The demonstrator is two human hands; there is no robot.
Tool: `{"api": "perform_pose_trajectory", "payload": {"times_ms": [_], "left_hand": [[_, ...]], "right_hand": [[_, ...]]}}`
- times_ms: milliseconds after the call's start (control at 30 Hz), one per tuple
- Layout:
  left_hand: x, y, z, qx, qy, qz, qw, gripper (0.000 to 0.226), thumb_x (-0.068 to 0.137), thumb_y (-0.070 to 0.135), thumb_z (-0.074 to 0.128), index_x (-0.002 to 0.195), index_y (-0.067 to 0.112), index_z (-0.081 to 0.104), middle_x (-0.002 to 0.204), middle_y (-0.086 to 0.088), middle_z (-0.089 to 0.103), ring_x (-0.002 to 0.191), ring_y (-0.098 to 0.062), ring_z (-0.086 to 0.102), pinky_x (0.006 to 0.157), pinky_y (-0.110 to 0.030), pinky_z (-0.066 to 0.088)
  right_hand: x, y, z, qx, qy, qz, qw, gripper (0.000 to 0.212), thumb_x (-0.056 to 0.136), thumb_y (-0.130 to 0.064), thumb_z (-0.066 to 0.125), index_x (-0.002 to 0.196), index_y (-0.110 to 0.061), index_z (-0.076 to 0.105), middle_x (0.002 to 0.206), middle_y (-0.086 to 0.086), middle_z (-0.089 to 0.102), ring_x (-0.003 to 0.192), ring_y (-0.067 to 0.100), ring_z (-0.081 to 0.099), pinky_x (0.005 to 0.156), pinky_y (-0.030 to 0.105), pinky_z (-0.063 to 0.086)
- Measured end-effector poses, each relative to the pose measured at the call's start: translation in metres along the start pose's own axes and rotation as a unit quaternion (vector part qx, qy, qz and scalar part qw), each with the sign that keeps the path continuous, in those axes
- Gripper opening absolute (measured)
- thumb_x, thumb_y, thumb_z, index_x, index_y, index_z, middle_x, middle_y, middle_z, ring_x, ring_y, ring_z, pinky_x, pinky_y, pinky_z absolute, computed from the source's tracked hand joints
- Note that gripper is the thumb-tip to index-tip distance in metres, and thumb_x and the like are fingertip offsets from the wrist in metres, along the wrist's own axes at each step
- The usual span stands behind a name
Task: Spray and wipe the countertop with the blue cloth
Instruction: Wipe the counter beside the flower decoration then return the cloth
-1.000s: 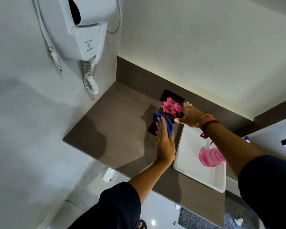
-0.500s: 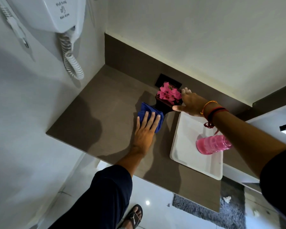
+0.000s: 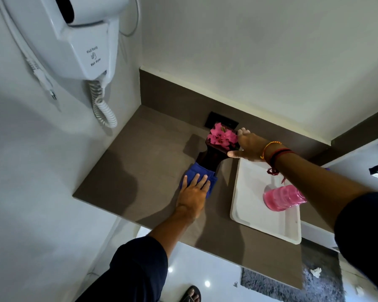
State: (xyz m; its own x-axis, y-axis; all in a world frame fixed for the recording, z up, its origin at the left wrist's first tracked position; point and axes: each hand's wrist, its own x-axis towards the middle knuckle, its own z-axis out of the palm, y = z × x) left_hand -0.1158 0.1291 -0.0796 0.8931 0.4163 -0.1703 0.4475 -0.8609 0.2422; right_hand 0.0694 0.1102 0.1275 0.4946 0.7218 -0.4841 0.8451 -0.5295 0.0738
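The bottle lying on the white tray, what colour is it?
Pink. The bottle is translucent pink, lying on its side on the tray, seen in the head view.

Blue cloth [image 3: 198, 176], grey-brown countertop [image 3: 140, 153], white tray [image 3: 251, 214], pink flowers [image 3: 222, 137].

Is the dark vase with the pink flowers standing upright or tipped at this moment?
Tipped. The vase leans, its top held by the right hand, its base beside the blue cloth under the left hand.
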Motion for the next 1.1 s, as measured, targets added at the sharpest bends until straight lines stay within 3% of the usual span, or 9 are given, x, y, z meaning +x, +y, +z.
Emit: {"api": "perform_pose_trajectory", "payload": {"times_ms": [200,333,467,600,733,833,933,1033,1100], "left_hand": [[0.011,-0.001,-0.048,-0.040,-0.173,-0.026,0.984,0.052,0.100,0.022,0.041,0.150,0.025,0.029,0.163,0.002,0.019,0.150,-0.024,0.016,0.119,-0.057,0.011],[-0.012,-0.003,-0.063,-0.090,-0.183,-0.055,0.978,0.037,0.102,0.030,0.040,0.136,0.020,0.047,0.141,-0.012,0.053,0.128,-0.033,0.051,0.109,-0.049,0.038],[-0.040,0.010,-0.073,-0.196,-0.095,-0.109,0.970,0.039,0.101,0.026,0.045,0.139,0.022,0.047,0.132,-0.012,0.061,0.117,-0.035,0.059,0.095,-0.041,0.047],[-0.049,0.056,-0.085,-0.239,0.062,-0.087,0.965,0.039,0.098,0.022,0.051,0.136,0.027,0.049,0.123,-0.005,0.068,0.107,-0.024,0.065,0.084,-0.031,0.051],[-0.051,0.109,-0.074,-0.143,0.015,0.094,0.985,0.065,0.095,0.022,0.055,0.152,0.020,0.025,0.157,-0.002,0.036,0.148,-0.020,0.024,0.120,-0.050,0.019],[-0.041,0.121,-0.076,-0.265,0.034,0.071,0.961,0.066,0.089,0.022,0.060,0.149,0.018,0.034,0.156,-0.001,0.035,0.146,-0.018,0.025,0.121,-0.046,0.023],[-0.025,0.122,-0.084,-0.438,0.085,-0.096,0.890,0.043,0.090,0.018,0.062,0.132,0.017,0.054,0.130,-0.001,0.061,0.117,-0.020,0.060,0.085,-0.027,0.054],[0.000,0.129,-0.080,-0.597,-0.030,-0.172,0.783,0.020,0.088,0.001,0.062,0.105,0.011,0.067,0.111,-0.012,0.073,0.098,-0.030,0.071,0.078,-0.044,0.062],[0.015,0.130,-0.071,-0.562,-0.046,-0.184,0.805,0.018,0.083,-0.005,0.061,0.092,0.008,0.071,0.099,-0.016,0.075,0.093,-0.036,0.071,0.081,-0.052,0.060]], "right_hand": [[-0.005,0.000,0.001,0.018,-0.001,-0.005,1.000,0.100,0.091,-0.052,0.053,0.149,0.013,0.004,0.159,0.031,0.004,0.150,0.039,0.007,0.121,0.043,0.019],[-0.027,0.007,0.012,0.216,0.076,0.048,0.972,0.096,0.089,-0.053,0.056,0.150,0.008,0.015,0.157,0.029,0.020,0.147,0.039,0.022,0.118,0.044,0.027],[-0.070,0.007,0.086,0.467,0.220,0.209,0.830,0.056,0.096,-0.044,0.047,0.081,0.006,0.066,0.099,0.032,0.070,0.093,0.044,0.067,0.085,0.048,0.052],[-0.097,-0.010,0.142,0.762,-0.055,0.244,0.598,0.067,0.089,-0.059,0.050,0.109,0.004,0.058,0.109,0.031,0.067,0.089,0.041,0.068,0.073,0.045,0.060],[-0.097,0.006,0.155,0.883,0.002,0.198,0.425,0.046,0.092,-0.043,0.056,0.115,-0.004,0.064,0.113,0.021,0.069,0.100,0.035,0.066,0.089,0.048,0.056],[-0.103,0.029,0.168,0.883,0.043,0.198,0.424,0.038,0.099,-0.018,0.047,0.127,0.008,0.053,0.124,0.028,0.062,0.104,0.036,0.060,0.105,0.052,0.045],[-0.109,0.053,0.179,0.880,0.057,0.201,0.427,0.022,0.096,-0.015,0.054,0.114,-0.005,0.059,0.108,0.017,0.070,0.096,0.032,0.066,0.094,0.049,0.052],[-0.104,0.072,0.191,0.875,0.053,0.185,0.444,0.017,0.095,-0.021,0.058,0.107,-0.011,0.064,0.111,0.015,0.072,0.106,0.034,0.066,0.099,0.051,0.051],[-0.096,0.081,0.196,0.842,0.054,0.184,0.504,0.019,0.097,-0.021,0.055,0.106,-0.008,0.065,0.111,0.015,0.071,0.104,0.032,0.066,0.098,0.048,0.051]]}}
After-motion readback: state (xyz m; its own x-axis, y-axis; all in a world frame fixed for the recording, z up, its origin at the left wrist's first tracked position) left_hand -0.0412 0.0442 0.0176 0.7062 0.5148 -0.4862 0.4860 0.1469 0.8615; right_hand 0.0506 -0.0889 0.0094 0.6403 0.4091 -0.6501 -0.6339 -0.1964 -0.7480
